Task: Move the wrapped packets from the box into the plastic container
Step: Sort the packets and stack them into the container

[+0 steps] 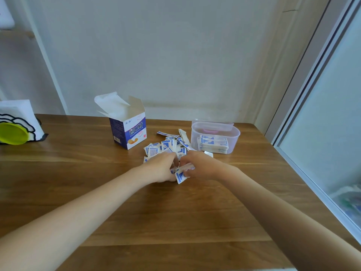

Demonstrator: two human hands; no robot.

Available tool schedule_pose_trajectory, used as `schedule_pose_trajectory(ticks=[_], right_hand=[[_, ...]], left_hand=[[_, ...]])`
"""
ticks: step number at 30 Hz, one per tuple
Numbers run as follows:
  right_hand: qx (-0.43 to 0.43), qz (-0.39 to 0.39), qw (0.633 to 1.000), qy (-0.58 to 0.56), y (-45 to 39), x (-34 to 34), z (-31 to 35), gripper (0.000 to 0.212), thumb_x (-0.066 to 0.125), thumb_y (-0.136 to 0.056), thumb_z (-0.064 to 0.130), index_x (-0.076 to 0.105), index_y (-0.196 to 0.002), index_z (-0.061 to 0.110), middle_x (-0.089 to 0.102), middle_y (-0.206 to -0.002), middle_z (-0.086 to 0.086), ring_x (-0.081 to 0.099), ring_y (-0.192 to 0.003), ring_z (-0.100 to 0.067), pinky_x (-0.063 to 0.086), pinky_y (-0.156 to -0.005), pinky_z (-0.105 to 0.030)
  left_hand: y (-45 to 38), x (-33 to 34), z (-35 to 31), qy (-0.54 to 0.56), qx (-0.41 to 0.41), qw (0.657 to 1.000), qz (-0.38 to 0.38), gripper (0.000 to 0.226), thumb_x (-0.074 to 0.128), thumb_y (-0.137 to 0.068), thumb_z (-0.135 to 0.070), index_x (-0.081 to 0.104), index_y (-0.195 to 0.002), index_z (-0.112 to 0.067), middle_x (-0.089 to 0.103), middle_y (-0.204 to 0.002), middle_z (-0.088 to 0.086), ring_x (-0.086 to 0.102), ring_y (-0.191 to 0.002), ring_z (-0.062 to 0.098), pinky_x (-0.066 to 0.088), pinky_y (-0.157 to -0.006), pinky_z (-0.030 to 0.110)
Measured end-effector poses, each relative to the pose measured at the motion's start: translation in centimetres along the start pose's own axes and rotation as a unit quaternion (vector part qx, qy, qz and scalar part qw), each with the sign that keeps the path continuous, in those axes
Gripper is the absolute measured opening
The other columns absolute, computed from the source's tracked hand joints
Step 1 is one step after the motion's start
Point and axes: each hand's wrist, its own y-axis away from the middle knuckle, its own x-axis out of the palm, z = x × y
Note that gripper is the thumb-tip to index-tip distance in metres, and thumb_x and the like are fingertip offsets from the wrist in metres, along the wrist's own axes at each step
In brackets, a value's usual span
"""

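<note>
A: What fills most of the frame?

B: A wooden table (97, 192), brown with long grain, running from the middle to the bottom edge. Behind it is a plain pale wall, and a glass panel in a pale frame slants down the right side.

A: And the next largest things?

B: Two bare forearms reach in from the lower corners and meet at the centre. The left hand (162, 169) has its fingers curled into the near edge of a pile of wrapped packets (166, 146). The right hand (199, 167) pinches a small bundle of packets (180, 174), fingers bent round it.

A: Any writing?

B: The cardboard box (130, 132), centre left, stands upright with its top flaps open. It is blue and white, with large Chinese characters and small Latin lettering beneath, too fine to read surely. The packets are flat white paper printed in blue.

A: Where is the container?

B: The clear plastic container (214, 136) sits right of centre, just beside the pile, oval with rounded walls. A stack of packets lies inside. At the left edge stand a white holder (21, 114) and a lime-green disc (12, 133).
</note>
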Motion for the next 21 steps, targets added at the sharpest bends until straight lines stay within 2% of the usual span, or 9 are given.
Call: schedule_pose_trajectory(ticks=[4,6,8,10,12,14,17,19,21], right_hand=[[0.007,-0.109,0.993,-0.045,0.4,0.0,0.2,0.034,0.057,-0.088,0.009,0.051,-0.121,0.014,0.048,-0.118,-0.006,0.054,-0.099,-0.020,0.044,-0.079,-0.025],[0.004,-0.182,0.981,-0.059,0.6,0.0,-0.1,0.037,0.054,-0.091,0.009,0.048,-0.127,0.013,0.048,-0.120,-0.007,0.056,-0.100,-0.022,0.048,-0.084,-0.030],[-0.011,-0.208,0.978,-0.029,0.8,0.3,-0.6,0.035,0.049,-0.094,0.010,0.050,-0.129,0.011,0.048,-0.121,-0.008,0.056,-0.104,-0.022,0.043,-0.088,-0.025],[-0.039,-0.156,0.986,0.045,0.9,1.1,-1.0,0.031,0.042,-0.097,0.011,0.055,-0.125,0.007,0.049,-0.121,-0.010,0.052,-0.108,-0.023,0.040,-0.091,-0.025],[-0.052,-0.107,0.991,0.068,1.2,2.0,-1.2,0.030,0.038,-0.098,0.010,0.055,-0.122,0.004,0.049,-0.121,-0.012,0.049,-0.109,-0.026,0.041,-0.094,-0.032],[-0.046,-0.108,0.989,0.088,1.6,2.2,-1.7,0.030,0.037,-0.099,0.013,0.054,-0.122,0.006,0.047,-0.122,-0.010,0.046,-0.110,-0.026,0.041,-0.094,-0.035],[0.012,-0.098,0.982,0.158,2.3,1.5,-2.9,0.033,0.033,-0.100,0.027,0.048,-0.125,0.012,0.045,-0.123,-0.005,0.041,-0.113,-0.025,0.039,-0.095,-0.037],[0.034,-0.049,0.988,0.146,2.4,1.3,-3.4,0.031,0.033,-0.100,0.025,0.046,-0.123,0.009,0.044,-0.120,-0.007,0.047,-0.110,-0.028,0.043,-0.094,-0.040],[0.031,-0.031,0.993,0.110,2.2,1.3,-3.4,0.027,0.034,-0.099,0.017,0.048,-0.121,0.007,0.043,-0.119,-0.009,0.054,-0.102,-0.029,0.046,-0.091,-0.041]], left_hand=[[0.2,-0.3,-0.1,0.053,0.006,0.999,-0.003,0.052,0.065,-0.083,-0.026,0.040,-0.128,-0.018,0.055,-0.120,0.002,0.056,-0.102,0.018,0.048,-0.084,0.030],[0.2,-0.5,-0.3,0.066,0.014,0.996,-0.055,0.046,0.064,-0.085,-0.028,0.045,-0.125,-0.020,0.058,-0.118,0.001,0.056,-0.102,0.016,0.046,-0.079,0.026],[0.2,-0.4,-0.4,0.038,0.026,0.991,-0.125,0.035,0.063,-0.086,-0.028,0.054,-0.120,-0.020,0.059,-0.115,0.001,0.054,-0.104,0.016,0.039,-0.073,0.022],[0.2,0.0,-0.3,-0.018,0.041,0.987,-0.154,0.029,0.060,-0.088,-0.029,0.059,-0.115,-0.018,0.056,-0.114,0.002,0.049,-0.107,0.017,0.035,-0.074,0.022],[0.2,0.7,-0.1,-0.059,0.052,0.988,-0.135,0.026,0.056,-0.091,-0.029,0.059,-0.114,-0.018,0.051,-0.114,0.003,0.050,-0.105,0.018,0.035,-0.074,0.023],[0.2,1.1,0.2,-0.065,0.058,0.990,-0.115,0.024,0.054,-0.092,-0.029,0.059,-0.112,-0.017,0.051,-0.107,0.003,0.051,-0.094,0.015,0.035,-0.068,0.022],[0.1,1.1,0.6,0.006,0.053,0.992,-0.113,0.021,0.057,-0.091,-0.030,0.063,-0.098,-0.011,0.057,-0.090,0.003,0.049,-0.068,0.010,0.036,-0.058,0.023],[-0.1,0.9,0.7,0.060,0.037,0.991,-0.113,0.022,0.060,-0.089,-0.029,0.065,-0.098,-0.009,0.064,-0.085,0.003,0.058,-0.067,0.012,0.045,-0.064,0.027],[-0.3,0.9,0.5,0.092,0.033,0.988,-0.116,0.020,0.063,-0.087,-0.027,0.066,-0.098,-0.011,0.061,-0.078,-0.002,0.061,-0.072,0.014,0.047,-0.067,0.026]])
